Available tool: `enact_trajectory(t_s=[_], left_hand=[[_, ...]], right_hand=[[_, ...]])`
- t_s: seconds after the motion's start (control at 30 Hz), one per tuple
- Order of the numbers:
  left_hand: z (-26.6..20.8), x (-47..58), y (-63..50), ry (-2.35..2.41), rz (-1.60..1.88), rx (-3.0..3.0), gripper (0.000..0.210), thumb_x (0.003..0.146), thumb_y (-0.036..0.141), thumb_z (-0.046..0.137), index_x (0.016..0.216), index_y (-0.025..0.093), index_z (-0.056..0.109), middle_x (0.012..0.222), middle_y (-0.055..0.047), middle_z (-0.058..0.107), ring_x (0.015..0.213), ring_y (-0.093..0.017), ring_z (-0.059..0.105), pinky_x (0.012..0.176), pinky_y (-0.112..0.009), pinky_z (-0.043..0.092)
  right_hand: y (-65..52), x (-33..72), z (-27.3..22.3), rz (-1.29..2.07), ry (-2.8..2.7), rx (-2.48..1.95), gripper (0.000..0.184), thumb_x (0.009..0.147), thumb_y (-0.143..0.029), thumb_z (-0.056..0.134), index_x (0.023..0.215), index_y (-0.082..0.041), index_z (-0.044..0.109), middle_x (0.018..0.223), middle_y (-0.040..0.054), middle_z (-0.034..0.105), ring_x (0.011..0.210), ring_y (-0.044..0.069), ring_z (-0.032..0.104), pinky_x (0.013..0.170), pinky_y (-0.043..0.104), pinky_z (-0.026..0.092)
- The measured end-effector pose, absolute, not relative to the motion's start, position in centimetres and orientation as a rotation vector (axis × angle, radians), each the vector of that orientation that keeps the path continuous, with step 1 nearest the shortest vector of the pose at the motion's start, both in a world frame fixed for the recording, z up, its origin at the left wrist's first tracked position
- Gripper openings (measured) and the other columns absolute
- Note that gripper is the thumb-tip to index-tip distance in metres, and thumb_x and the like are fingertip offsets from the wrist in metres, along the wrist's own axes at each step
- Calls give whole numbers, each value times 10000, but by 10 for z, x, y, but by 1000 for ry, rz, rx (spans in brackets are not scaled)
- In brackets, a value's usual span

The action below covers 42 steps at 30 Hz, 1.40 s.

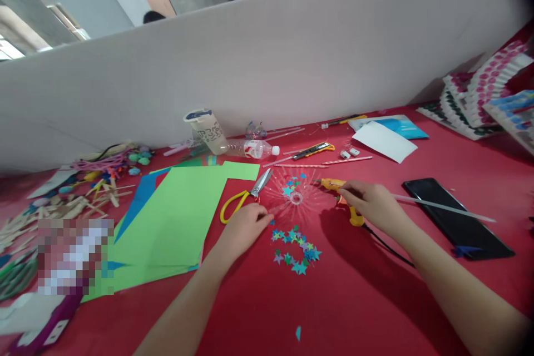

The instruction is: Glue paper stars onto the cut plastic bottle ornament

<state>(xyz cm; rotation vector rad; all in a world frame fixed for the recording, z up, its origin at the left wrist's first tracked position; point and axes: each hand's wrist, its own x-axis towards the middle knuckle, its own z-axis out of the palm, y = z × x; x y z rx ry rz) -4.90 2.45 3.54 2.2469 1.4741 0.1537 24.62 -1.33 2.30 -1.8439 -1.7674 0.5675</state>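
My right hand (pixel 373 203) is closed round the top of a yellow hot glue gun (pixel 356 217). A long, clear glue stick (pixel 446 208) sticks out behind, and the nozzle points left. Below the nozzle's left side lies a clear plastic bottle end cut into spread strips (pixel 296 198), with small star sequins on it. My left hand (pixel 248 225) rests at its left edge, fingers curled and fingertips pinching a strip. Just beyond that hand are yellow-handled scissors (pixel 250 193). A ring of blue, green and purple star sequins (pixel 297 250) lies in front of the bottle piece.
Green paper sheets (pixel 175 217) cover the left, near wooden sticks (pixel 104 194). Toward the white partition (pixel 250 72) are a plastic bottle (pixel 258 149), a cup (pixel 208 130) and a yellow utility knife (pixel 314 150). A black phone (pixel 459 217) lies right, with the gun's cord (pixel 387 243) nearby.
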Motion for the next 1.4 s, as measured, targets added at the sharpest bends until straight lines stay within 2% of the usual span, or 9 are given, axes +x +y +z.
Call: enact_trajectory(t_s=[0.07,0.2,0.4,0.63,0.73,0.9,1.13,1.27,1.4], left_hand=[[22,-44,17,1563,174,2309,154,822,283,544,840,165,641,860,-56,645,793,-184,607,729,-287,441],[1,-32,6,1687,249,2378,184,816,186,537,975,133,613,993,-117,601,961,-234,568,875,-358,429],[-11,-28,2,1644,343,2431,182,837,102,445,821,151,620,877,-80,585,891,-216,562,865,-354,438],[-7,-40,7,1533,458,2277,211,832,116,479,996,165,600,935,-55,602,834,-161,600,796,-288,488],[-3,-44,8,1428,474,2219,190,821,142,526,990,185,600,941,-30,586,816,-133,597,779,-256,491],[0,-44,2,1151,447,2273,142,776,224,643,918,211,639,1018,-39,522,997,-177,532,912,-313,426],[-3,-45,1,1081,499,2308,126,827,191,579,935,208,640,1001,-43,507,997,-172,511,920,-312,408],[-3,-40,-1,1086,501,2324,171,815,216,598,983,216,631,1028,-53,510,1034,-192,498,942,-329,402],[-7,-34,-3,1158,492,2341,267,746,185,659,1004,203,592,1054,-60,513,1057,-217,480,967,-359,389]], right_hand=[[-15,246,22,510,-1822,-1856,268,872,-392,430,812,-210,617,661,10,644,570,155,575,512,231,339],[-15,248,18,365,-1883,-1947,250,881,-367,426,825,-210,613,713,30,675,594,167,595,506,237,312],[-10,256,5,213,-1915,-2026,281,896,-375,409,774,-208,600,687,46,680,605,190,617,487,249,277],[-12,251,4,181,-1933,-1980,259,894,-341,419,870,-202,636,800,61,709,685,200,646,539,259,329],[-16,246,4,147,-1990,-1864,256,898,-322,412,901,-202,638,822,53,713,696,196,652,569,263,362],[-17,246,2,118,-2082,-1771,216,885,-274,427,881,-201,630,829,45,716,687,192,647,570,269,374],[-26,233,6,316,-2358,-1485,197,874,-219,445,826,-194,635,763,42,683,683,159,613,624,258,392],[-35,194,1,404,-2419,-1227,211,900,-195,437,974,-208,634,871,41,647,790,151,595,697,254,416],[-33,162,-10,329,-2445,-1248,192,890,-210,480,1014,-165,619,939,77,602,893,185,567,774,293,439]])
